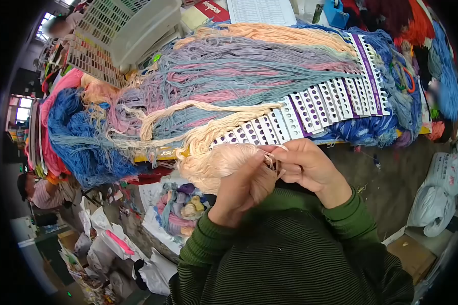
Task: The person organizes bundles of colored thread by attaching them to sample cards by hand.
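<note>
A pale cream-pink skein of thread (235,158) lies bunched in my left hand (240,192), near the table's front edge. Thumb and fingers of that hand are closed round the skein. My right hand (310,168) is at the skein's right end, its fingers pinched on a few pale strands pulled into a loop. Just beyond my hands, white punched thread cards (318,104) run in a slanting row. Cream thread (213,124) is looped into the nearer cards. Grey-blue, lilac and pink threads (224,71) trail leftward from the cards farther along.
Blue yarn (68,137) hangs over the table's left end. A plastic crate (99,33) and a paper sheet (262,11) stand behind. Small coloured skeins (180,208) lie on white wrapping below left. Plastic bags (440,188) sit at right. Another person (43,193) is at far left.
</note>
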